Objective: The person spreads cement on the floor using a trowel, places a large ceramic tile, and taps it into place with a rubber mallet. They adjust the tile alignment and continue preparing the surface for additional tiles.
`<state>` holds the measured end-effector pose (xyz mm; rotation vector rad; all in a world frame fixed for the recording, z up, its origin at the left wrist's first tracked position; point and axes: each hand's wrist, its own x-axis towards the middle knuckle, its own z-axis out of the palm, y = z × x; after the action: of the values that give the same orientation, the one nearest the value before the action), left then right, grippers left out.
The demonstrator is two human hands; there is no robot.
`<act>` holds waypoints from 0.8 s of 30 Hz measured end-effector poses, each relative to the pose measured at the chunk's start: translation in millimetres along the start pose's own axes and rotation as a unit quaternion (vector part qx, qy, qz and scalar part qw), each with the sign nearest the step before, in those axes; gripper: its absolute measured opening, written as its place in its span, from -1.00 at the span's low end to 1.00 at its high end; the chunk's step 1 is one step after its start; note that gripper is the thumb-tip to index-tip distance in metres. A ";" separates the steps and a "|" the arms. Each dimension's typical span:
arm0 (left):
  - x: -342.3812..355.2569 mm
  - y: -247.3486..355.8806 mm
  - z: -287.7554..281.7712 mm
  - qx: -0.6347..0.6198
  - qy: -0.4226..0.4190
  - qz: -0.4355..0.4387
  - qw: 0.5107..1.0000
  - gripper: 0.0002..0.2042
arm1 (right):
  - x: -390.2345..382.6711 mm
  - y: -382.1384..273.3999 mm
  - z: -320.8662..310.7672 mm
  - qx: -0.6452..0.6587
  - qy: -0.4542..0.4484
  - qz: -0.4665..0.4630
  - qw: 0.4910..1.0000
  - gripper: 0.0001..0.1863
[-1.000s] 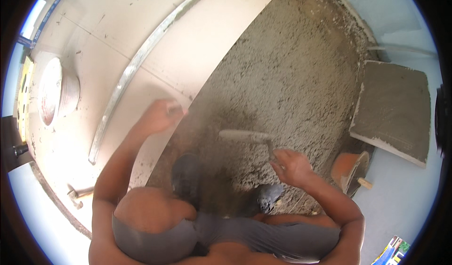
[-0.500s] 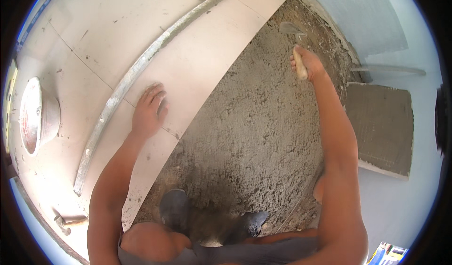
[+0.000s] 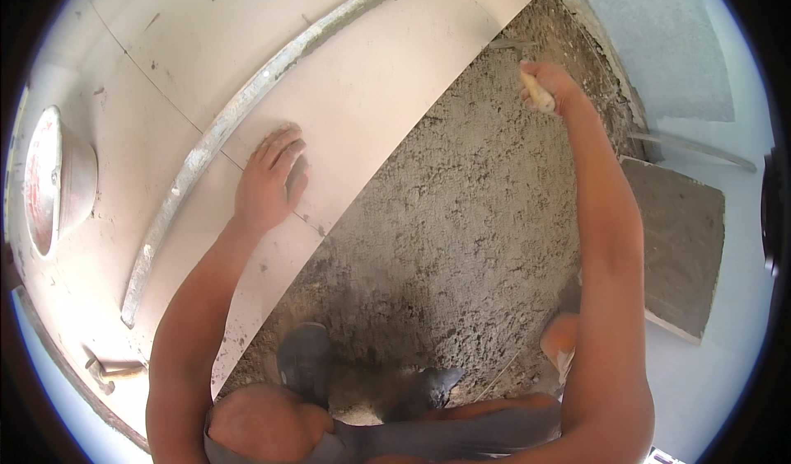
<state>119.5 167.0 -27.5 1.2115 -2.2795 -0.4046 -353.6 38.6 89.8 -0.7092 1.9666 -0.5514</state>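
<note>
Grey mortar fills the strip btwn floor tiles & blue wall; from my end I'd judge it mostly spread, tho pitted, w/ the far corner darker & rougher. R hand has its grip clamped on the trowel by the wooden handle, near that far end; blade's hard to make out. L hand rests on the tiles, fingers slightly apart, holding nothing. Tiles cover L side only; grey-coated slab sits by the wall, tilt unclear.
</note>
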 end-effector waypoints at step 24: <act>-12.6 -6.8 8.5 0.005 0.040 0.028 0.999 -0.69 | -356.7 167.1 148.1 -0.230 -0.280 -0.089 0.928 -0.59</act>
<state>125.0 173.8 -41.7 1.1464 -2.2434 -0.3180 -125.7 388.9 139.3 -1.1976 1.4973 0.0347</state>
